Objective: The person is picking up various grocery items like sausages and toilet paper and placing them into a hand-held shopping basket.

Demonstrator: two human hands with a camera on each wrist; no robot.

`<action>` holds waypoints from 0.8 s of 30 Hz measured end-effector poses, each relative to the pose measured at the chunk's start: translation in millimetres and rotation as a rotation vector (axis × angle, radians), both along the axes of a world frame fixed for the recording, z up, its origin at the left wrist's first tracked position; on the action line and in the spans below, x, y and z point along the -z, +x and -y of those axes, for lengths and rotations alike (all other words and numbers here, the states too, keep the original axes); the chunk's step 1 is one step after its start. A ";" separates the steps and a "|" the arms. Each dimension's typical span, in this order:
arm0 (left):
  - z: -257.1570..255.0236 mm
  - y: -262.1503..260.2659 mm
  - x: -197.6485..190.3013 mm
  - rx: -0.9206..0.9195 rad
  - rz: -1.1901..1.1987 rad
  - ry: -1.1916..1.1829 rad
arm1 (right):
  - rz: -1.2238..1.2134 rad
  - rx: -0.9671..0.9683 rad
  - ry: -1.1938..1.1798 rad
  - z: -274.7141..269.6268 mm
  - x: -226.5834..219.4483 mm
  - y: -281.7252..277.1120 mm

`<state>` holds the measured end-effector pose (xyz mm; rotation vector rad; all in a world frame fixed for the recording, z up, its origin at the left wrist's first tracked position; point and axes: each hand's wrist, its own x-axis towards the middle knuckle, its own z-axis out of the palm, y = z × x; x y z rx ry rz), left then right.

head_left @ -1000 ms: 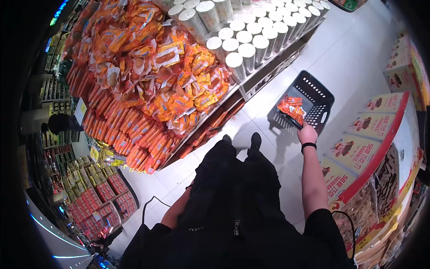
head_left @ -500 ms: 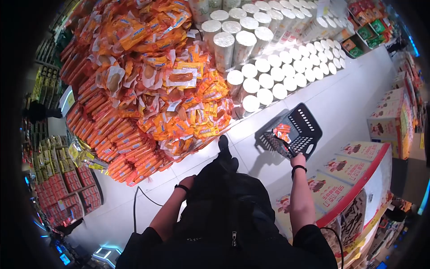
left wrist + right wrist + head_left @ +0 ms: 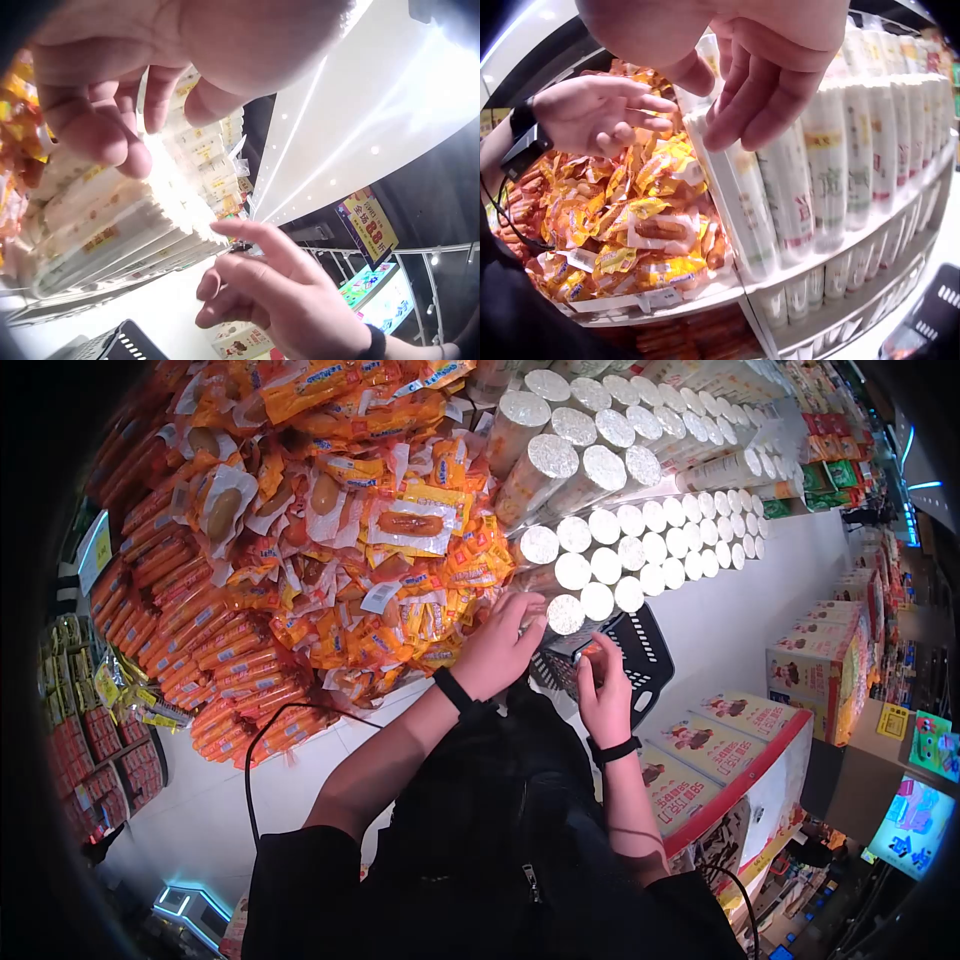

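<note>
White cylindrical packs (image 3: 600,600) with shiny round tops stand in rows at the front of a display. My left hand (image 3: 505,645) hovers by their near corner, fingers loosely bent, with nothing in it. Beside it my right hand (image 3: 605,695) is raised with thumb and fingers loosely curved. In the right wrist view, the right hand's fingers (image 3: 769,97) overlap the top of the corner pack (image 3: 739,202); no grip on it shows. The left hand (image 3: 596,112) appears there with its fingers spread. A dark shopping basket (image 3: 645,650) is below the hands, partly hidden by them.
To the left is a large heap of orange and yellow snack packets (image 3: 400,570). Printed cartons (image 3: 715,745) with a red edge stand close on the right. A black cable (image 3: 255,760) loops beside the left arm. A lower shelf (image 3: 832,289) holds more packs.
My right hand has let go of the basket's handle and come up before the white packs. My left hand has risen from beside the body to the same place. The view has shifted closer to the display.
</note>
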<state>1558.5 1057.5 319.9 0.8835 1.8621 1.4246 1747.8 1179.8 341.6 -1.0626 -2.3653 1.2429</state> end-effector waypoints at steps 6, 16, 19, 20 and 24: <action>-40.4 3.1 24.6 -0.064 0.568 -0.105 | 0.019 -0.024 -0.133 -26.2 -6.6 -31.9; -48.6 16.5 29.5 -0.134 0.743 0.011 | -0.002 -0.149 -0.148 -42.5 23.8 -33.8; -49.4 19.8 31.7 -0.172 0.745 0.025 | -0.029 -0.199 -0.068 -46.4 30.9 -33.0; -49.5 20.4 31.9 -0.186 0.741 0.034 | -0.026 -0.210 -0.063 -47.3 29.4 -34.1; -51.3 22.9 31.4 -0.235 0.684 0.045 | -0.013 -0.220 -0.049 -47.3 28.0 -36.6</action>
